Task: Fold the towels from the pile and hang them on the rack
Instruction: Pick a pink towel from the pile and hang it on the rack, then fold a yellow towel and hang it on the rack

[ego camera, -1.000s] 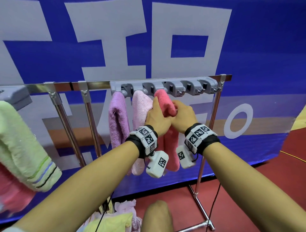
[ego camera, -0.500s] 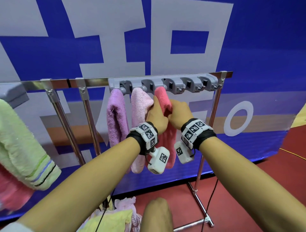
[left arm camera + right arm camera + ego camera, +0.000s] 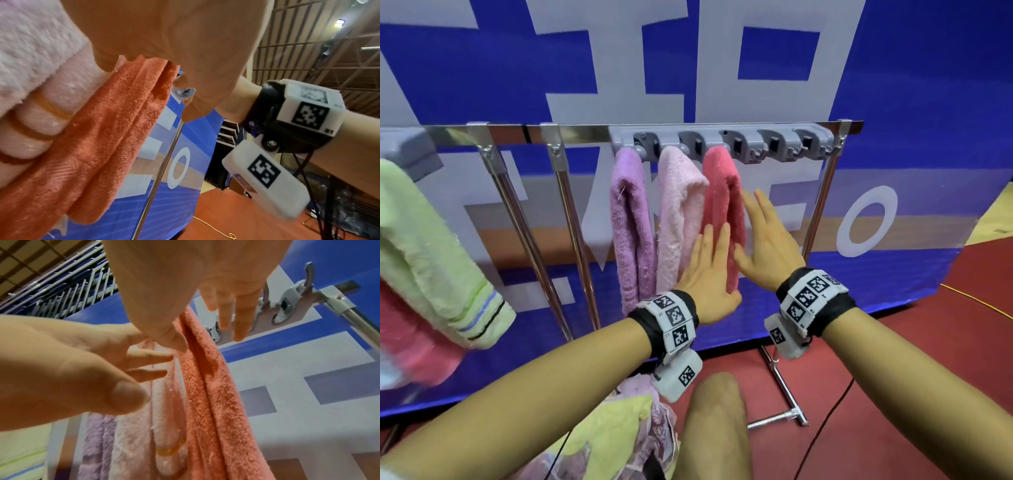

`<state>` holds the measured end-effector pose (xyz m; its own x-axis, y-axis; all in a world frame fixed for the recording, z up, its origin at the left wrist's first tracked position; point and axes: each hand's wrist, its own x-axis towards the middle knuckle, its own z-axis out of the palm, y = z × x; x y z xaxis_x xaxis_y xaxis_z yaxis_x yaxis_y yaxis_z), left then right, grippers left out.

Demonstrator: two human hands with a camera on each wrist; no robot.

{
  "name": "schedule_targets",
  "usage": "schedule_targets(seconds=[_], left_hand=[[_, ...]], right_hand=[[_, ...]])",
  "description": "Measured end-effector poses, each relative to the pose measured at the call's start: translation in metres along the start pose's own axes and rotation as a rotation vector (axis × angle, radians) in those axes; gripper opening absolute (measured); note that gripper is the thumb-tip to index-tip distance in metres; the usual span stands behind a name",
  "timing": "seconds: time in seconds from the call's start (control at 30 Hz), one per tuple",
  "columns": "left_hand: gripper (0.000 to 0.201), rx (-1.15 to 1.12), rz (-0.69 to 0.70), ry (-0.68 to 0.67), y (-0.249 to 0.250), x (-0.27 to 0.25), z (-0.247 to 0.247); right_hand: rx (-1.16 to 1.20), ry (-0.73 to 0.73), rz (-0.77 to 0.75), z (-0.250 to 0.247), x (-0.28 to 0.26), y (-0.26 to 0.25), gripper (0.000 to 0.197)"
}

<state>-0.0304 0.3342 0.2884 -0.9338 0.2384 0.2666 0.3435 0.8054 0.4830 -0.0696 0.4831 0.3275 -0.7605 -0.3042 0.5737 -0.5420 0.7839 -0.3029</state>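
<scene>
The coral towel [image 3: 722, 212] hangs long axis vertical from the third clip of the grey clip rail [image 3: 722, 142], beside the pale pink towel [image 3: 676, 212]. Both hands flank it with fingers straight, holding nothing: left hand [image 3: 707, 274] low in front, right hand [image 3: 767, 246] just right. The next towels lie below in the pile [image 3: 616, 435], nearer the left hand.

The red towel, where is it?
In the head view the red towel hangs from the grey clip rail, right of the pink towel, between both hands.
</scene>
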Motion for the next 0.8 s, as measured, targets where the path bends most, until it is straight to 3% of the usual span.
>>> schedule_targets(seconds=[0.13,0.27,0.6,0.8], left_hand=[[0.103,0.034,0.089,-0.001,-0.011,-0.033,-0.015],[0.088,0.111,0.188,0.043,-0.039,-0.066,-0.03],[0.084,0.059,-0.079,-0.102,-0.161,-0.148,-0.051],[0.084,-0.014,-0.318,-0.132,-0.244,-0.202,-0.052]], right_hand=[[-0.079,0.084,-0.241,0.004,-0.019,-0.027,0.083],[-0.048,-0.014,-0.367,0.037,-0.034,-0.061,0.077],[0.163,-0.435,-0.265,0.145,-0.053,-0.133,0.078],[0.283,-0.642,-0.085,0.208,-0.077,-0.158,0.073]])
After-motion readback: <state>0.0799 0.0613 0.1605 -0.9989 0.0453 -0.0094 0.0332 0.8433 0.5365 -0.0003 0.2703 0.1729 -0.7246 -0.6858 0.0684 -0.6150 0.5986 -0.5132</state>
